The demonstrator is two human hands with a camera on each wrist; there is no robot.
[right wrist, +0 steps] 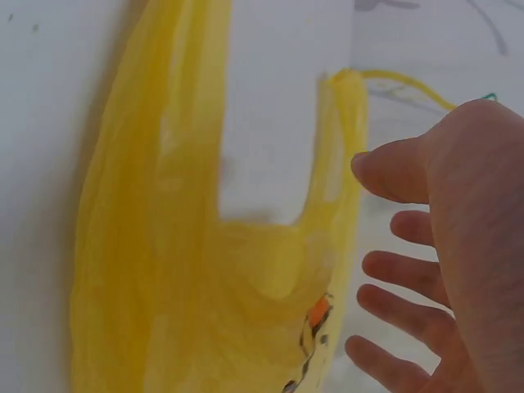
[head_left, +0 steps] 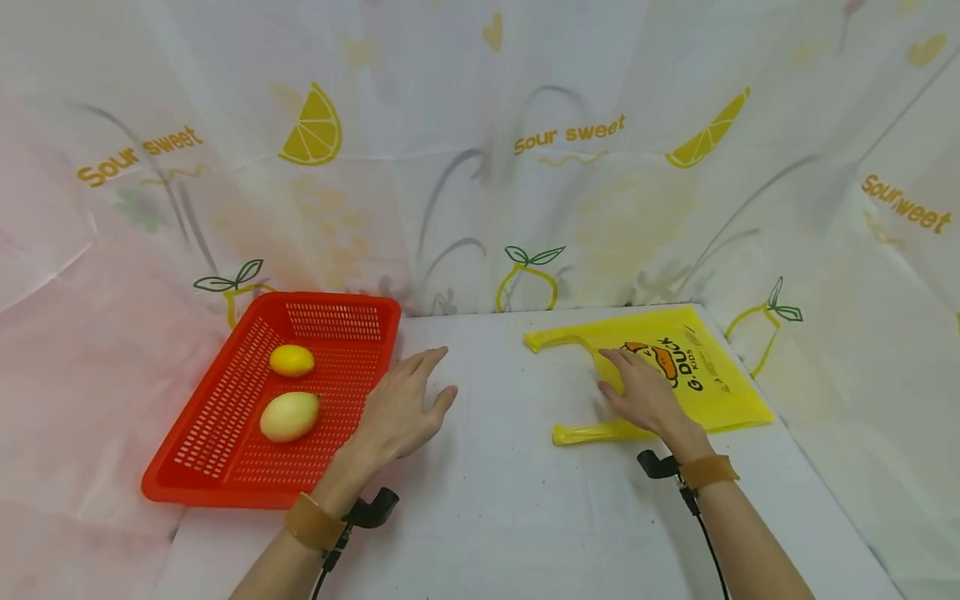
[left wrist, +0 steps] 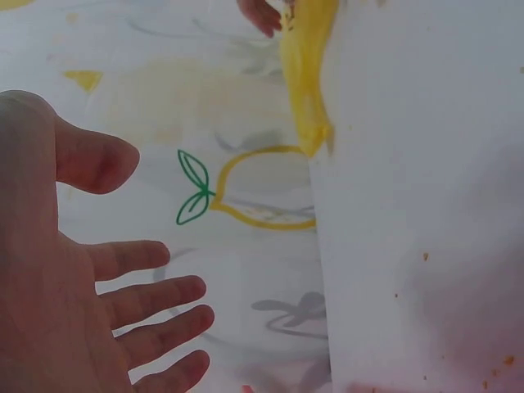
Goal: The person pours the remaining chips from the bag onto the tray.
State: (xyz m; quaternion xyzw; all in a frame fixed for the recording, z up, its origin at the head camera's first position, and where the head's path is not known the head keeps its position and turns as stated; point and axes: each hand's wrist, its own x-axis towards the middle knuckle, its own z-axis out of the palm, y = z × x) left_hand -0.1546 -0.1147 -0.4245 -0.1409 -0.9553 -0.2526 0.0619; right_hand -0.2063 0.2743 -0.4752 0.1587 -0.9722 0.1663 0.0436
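Note:
A yellow plastic bag [head_left: 720,367] with a duck print lies flat on the right of the table, its two handles pointing left. Over its handle end hovers my right hand [head_left: 641,390], fingers spread and holding nothing; the right wrist view shows the bag [right wrist: 188,270] beside the fingers. My left hand [head_left: 401,408] is held above the right side of a red plastic basket [head_left: 202,400], its fingers extended and nothing in them. Inside the basket are a yellow lemon [head_left: 292,361] and a larger pale yellow melon-like fruit [head_left: 289,417].
A white table [head_left: 502,500] carries the basket and bag, with bare surface between them. Behind it hangs a pale curtain [head_left: 465,167] printed with lemons and lettering. Small dark specks dot the tabletop.

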